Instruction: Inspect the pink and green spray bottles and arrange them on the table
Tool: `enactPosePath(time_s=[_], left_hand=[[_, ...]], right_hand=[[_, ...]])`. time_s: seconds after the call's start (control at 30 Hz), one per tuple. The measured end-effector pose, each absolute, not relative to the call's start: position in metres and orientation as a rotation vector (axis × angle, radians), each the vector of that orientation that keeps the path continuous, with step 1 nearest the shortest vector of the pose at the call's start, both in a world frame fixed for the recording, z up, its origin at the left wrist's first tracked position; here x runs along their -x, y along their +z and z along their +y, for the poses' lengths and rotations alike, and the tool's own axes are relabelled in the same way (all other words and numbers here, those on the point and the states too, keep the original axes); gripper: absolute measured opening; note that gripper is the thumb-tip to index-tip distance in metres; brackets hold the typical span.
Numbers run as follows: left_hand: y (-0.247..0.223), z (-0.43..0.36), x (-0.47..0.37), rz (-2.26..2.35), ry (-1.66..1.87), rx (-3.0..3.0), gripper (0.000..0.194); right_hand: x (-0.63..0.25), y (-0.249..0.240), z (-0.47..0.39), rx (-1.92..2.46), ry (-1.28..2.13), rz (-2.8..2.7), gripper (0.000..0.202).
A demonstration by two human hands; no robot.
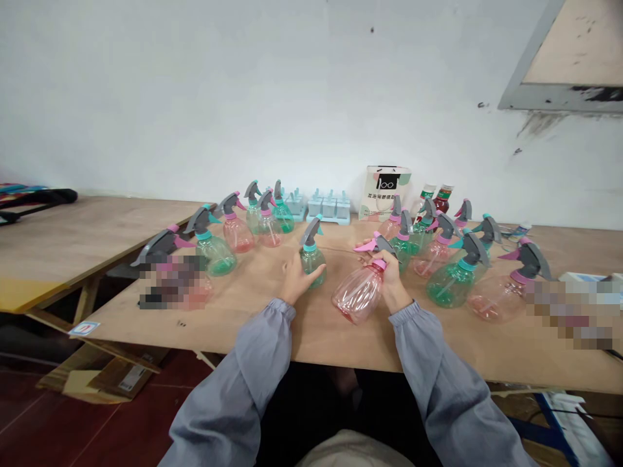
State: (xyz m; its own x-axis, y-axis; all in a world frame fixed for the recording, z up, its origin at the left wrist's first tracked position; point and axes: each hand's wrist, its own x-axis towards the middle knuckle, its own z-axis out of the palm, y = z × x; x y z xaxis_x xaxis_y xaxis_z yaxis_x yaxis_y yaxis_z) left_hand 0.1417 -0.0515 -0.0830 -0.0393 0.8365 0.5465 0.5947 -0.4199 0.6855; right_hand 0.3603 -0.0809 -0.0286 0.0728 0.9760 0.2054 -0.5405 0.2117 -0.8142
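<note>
Mid-way along the desk (318, 337), our left hand (298, 280) wraps a green spray bottle (310, 261) — upright — while our right hand (392, 277) grips a tilted pink spray bottle (357, 293); other bottles (450, 287) stand left and right.

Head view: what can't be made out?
All head view:
Left hand, some fingers: behind the held green bottle.
Right hand, some fingers: behind the held pink bottle.
Left patch, right patch: contents pixelated.
Package, small print: too small.
Wall frame: cut off, top and right edges.
</note>
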Motion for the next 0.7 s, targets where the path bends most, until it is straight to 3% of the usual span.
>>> enactPosePath(time_s=[0.17, 0.37, 0.5, 0.7], left_hand=[[-0.084, -0.051, -0.142, 1.538, 1.452, -1.983, 0.071], [-0.085, -0.050, -0.141, 1.523, 1.452, -1.994, 0.072], [-0.084, -0.050, -0.141, 1.526, 1.443, -2.000, 0.071], [-0.085, -0.050, -0.141, 1.546, 1.437, -1.988, 0.072]], right_hand=[[-0.383, -0.022, -0.090, 0.807, 1.125, -0.854, 0.023], [-0.434, -0.027, -0.106, 0.966, 0.506, -0.850, 0.038], [-0.438, -0.027, -0.116, 1.164, 0.133, -0.927, 0.037], [-0.433, -0.026, -0.117, 1.321, 0.021, -1.051, 0.034]])
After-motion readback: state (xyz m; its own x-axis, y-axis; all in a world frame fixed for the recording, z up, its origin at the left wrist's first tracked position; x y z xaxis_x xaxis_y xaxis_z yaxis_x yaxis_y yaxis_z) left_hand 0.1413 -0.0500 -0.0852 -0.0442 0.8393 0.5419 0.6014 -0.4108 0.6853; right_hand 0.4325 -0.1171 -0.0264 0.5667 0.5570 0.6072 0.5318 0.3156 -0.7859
